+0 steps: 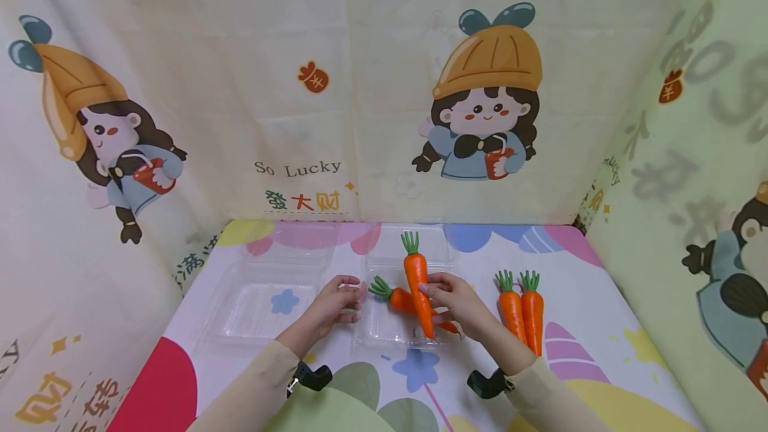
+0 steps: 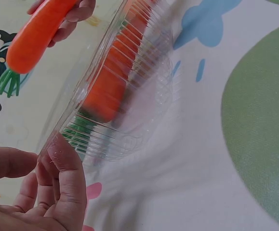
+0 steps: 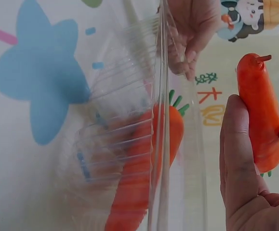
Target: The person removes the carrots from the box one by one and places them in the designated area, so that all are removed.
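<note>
My right hand [image 1: 459, 302] holds a toy carrot [image 1: 417, 279] between thumb and fingers, its green top pointing away, above a clear plastic box [image 1: 384, 332]. Inside that box lies a second carrot [image 2: 112, 79], slanting, its leaves toward the left rim. In the right wrist view the held carrot [image 3: 259, 106] shows its thin root tip, with fingers [image 3: 240, 163] along its side. At the box's left edge, my left hand [image 1: 336, 305] pinches the rim between thumb and fingers [image 2: 67, 168]. The box's lid [image 1: 384, 243] is folded back behind it.
Another clear plastic box [image 1: 240, 312] stands to the left, its lid [image 1: 288, 245] folded back as well. On the right, two carrots [image 1: 512, 312] lie side by side on the patterned tablecloth [image 1: 600, 312]. Printed cloth [image 1: 384, 119] hangs at the back and both sides.
</note>
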The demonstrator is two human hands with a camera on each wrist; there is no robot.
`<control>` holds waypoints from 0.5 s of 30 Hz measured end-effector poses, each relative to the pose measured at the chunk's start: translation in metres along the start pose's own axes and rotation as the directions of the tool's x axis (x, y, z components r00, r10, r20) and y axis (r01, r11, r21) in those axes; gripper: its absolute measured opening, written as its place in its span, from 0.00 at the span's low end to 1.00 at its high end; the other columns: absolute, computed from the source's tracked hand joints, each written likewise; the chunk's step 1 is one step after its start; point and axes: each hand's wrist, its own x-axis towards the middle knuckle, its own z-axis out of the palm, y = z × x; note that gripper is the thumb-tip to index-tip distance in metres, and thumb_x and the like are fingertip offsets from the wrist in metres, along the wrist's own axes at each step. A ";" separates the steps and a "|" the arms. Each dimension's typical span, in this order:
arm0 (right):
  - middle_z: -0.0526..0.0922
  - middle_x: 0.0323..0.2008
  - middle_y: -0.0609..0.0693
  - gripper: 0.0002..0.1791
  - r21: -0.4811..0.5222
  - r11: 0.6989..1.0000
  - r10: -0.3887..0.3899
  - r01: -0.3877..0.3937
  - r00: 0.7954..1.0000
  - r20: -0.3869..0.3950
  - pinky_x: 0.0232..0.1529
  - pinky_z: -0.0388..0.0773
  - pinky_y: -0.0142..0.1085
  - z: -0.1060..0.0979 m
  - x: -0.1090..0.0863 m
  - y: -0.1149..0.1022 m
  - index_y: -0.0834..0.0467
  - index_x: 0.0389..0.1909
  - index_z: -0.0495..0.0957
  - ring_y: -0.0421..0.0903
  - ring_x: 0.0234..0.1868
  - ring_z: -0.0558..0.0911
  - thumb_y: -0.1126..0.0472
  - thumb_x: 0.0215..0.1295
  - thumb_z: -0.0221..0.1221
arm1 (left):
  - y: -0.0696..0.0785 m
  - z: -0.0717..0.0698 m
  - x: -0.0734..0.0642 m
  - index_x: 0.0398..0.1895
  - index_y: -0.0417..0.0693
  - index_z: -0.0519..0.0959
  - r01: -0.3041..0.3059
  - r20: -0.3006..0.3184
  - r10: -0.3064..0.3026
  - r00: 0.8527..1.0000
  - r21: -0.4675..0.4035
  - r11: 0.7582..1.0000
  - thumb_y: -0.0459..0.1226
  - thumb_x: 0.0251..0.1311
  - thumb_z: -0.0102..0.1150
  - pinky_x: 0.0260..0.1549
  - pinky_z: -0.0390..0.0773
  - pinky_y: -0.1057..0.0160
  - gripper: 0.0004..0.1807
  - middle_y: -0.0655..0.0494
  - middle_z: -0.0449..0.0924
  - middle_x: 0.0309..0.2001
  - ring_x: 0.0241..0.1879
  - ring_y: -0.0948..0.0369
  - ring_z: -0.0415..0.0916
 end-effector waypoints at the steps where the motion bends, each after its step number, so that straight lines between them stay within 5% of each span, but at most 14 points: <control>1: 0.83 0.54 0.59 0.33 0.003 1.000 0.002 -0.002 1.000 -0.004 0.38 0.89 0.41 0.000 0.000 0.000 0.65 0.67 0.70 0.49 0.42 0.85 0.48 0.71 0.64 | 0.000 0.000 0.000 0.65 0.40 0.67 0.004 -0.001 -0.004 1.000 0.000 1.000 0.32 0.72 0.54 0.29 0.85 0.65 0.21 0.42 0.78 0.51 0.35 0.59 0.76; 15: 0.83 0.53 0.59 0.35 -0.009 1.000 -0.014 0.013 0.999 -0.037 0.38 0.89 0.43 -0.015 -0.009 0.001 0.66 0.68 0.69 0.49 0.41 0.85 0.47 0.71 0.64 | 0.000 -0.001 0.000 0.64 0.40 0.67 -0.022 -0.001 0.022 1.000 0.004 1.000 0.31 0.70 0.55 0.28 0.85 0.64 0.21 0.42 0.77 0.50 0.33 0.59 0.75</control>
